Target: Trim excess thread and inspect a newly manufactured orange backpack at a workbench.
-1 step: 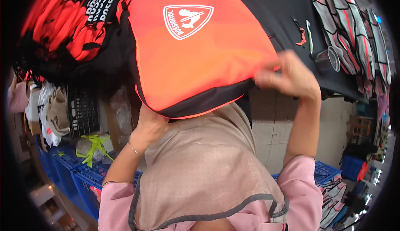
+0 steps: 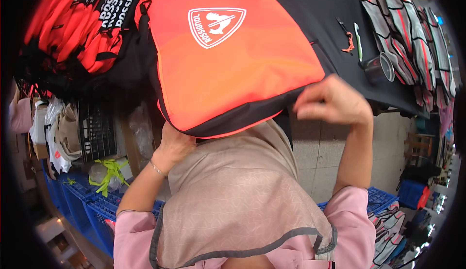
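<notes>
A bright orange-red bag (image 2: 233, 75) with black trim and a white shield emblem lies in front of me, its lower edge against my apron. My left hand (image 2: 175, 145) is at the bag's lower left corner, its fingers hidden beneath the black edge. Beside the lower right corner is my right hand (image 2: 332, 101), bent at the wrist with curled fingers. Motion smears those fingertips, so whether they touch or grip the black edging cannot be made out. A black zip pull (image 2: 144, 7) hangs at the bag's upper left.
Red and black straps or bags (image 2: 73, 26) are piled at the far left. On the dark table (image 2: 335, 21) lie a small orange-handled tool (image 2: 348, 43), a pale green stick (image 2: 358, 41) and a clear cup (image 2: 381, 69). Grey pieces (image 2: 398, 31) are stacked at right; blue crates (image 2: 97, 201) stand below.
My right hand has dropped slightly down from the bag's right corner, which now shows. The bag has shifted a little left at its top. My left hand stays in place.
</notes>
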Demonstrator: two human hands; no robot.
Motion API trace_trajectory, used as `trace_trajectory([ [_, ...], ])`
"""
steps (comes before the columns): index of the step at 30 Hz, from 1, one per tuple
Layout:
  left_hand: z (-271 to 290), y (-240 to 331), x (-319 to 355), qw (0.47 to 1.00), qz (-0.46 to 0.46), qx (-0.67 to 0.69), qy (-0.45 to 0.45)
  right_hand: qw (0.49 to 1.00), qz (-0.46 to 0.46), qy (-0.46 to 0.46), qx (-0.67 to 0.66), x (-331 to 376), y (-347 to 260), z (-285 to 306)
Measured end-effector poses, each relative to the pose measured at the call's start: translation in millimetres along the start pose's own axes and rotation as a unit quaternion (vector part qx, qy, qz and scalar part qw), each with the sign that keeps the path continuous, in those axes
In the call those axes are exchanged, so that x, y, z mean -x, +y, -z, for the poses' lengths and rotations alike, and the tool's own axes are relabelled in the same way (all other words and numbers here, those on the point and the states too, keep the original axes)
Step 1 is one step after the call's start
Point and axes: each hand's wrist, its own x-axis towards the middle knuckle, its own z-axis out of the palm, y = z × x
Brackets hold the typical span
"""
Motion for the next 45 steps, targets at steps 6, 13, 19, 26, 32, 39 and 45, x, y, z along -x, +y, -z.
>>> trace_trajectory([
  [6,84.1,-22.8,-77.5,0.97,-0.061,0.168,0.168,0.971,-0.015,0.178,0.162,24.9,-0.5,-27.2],
  [13,278.7,-24.3,-112.0,0.911,-0.023,0.291,0.292,0.715,0.171,0.582,0.347,23.4,-52.0,53.8],
  [19,349.6,-84.4,-59.6,0.744,-0.048,0.476,0.467,0.657,0.291,0.652,0.241,26.6,-113.3,122.2],
  [26,350.3,-103.9,-74.4,0.704,0.061,0.517,0.483,0.61,0.284,0.674,0.306,11.4,-163.3,117.6],
  [32,331.0,-116.7,-98.2,0.92,0.046,0.275,0.277,0.707,0.232,0.632,0.217,-33.8,-113.4,95.6],
  [39,309.0,18.0,-185.0,0.957,-0.195,-0.028,0.212,0.579,0.299,0.674,0.348,-42.5,-149.7,38.1],
  [45,266.2,14.1,-252.1,0.958,-0.198,0.092,0.185,0.615,0.206,0.708,0.28,-46.6,-95.6,40.0],
])
